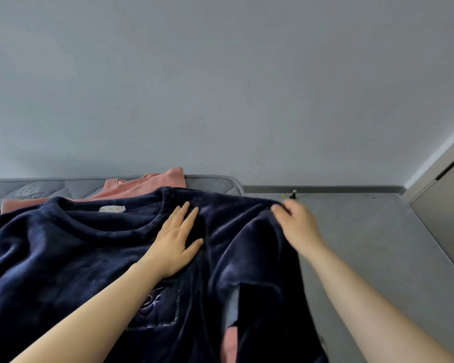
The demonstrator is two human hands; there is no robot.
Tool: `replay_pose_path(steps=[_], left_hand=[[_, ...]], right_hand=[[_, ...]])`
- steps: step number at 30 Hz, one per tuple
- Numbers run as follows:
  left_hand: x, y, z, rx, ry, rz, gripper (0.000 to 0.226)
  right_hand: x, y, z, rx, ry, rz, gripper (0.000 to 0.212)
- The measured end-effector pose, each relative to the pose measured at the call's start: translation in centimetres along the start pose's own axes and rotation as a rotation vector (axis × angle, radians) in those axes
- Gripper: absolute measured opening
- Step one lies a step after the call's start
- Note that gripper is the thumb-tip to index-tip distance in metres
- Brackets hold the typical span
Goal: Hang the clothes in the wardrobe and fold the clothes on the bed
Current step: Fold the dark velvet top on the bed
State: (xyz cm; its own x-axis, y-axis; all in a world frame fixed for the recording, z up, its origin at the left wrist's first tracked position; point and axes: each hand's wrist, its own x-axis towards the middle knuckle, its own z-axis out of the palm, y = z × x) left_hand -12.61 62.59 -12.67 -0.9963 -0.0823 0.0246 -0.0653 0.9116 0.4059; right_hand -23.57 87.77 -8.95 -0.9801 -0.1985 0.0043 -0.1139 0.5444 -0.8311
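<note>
Your navy top (pixel 63 258) lies on the bed (pixel 210 183), collar pointing to 11 o'clock, your left hand (pixel 176 242) flat and straight-fingered on its shoulder, your right hand (pixel 299 229) pinching the sleeve edge at 1 o'clock, a pink garment (pixel 152 184) beyond, a door (pixel 446 205) at 3 o'clock.

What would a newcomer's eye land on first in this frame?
A big navy fleece top dominates, spread across the bed at lower left and centre. The left hand presses flat on it beside the collar, while the right hand grips its edge out to the right. Behind it, a pink garment lies against the bare grey wall.
</note>
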Motion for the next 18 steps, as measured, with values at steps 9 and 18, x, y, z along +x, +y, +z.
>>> replay_pose_path(steps=[9,18], left_hand=[[-0.2,-0.6,1.9,0.329,-0.245,-0.016,0.122],[2.0,5.6,-0.2,0.040,-0.029,0.111,0.096]], right_hand=[[2.4,0.9,-2.4,-0.325,-0.151,-0.095,0.035],[1.1,1.8,-3.7,-0.295,-0.243,-0.109,0.032]])
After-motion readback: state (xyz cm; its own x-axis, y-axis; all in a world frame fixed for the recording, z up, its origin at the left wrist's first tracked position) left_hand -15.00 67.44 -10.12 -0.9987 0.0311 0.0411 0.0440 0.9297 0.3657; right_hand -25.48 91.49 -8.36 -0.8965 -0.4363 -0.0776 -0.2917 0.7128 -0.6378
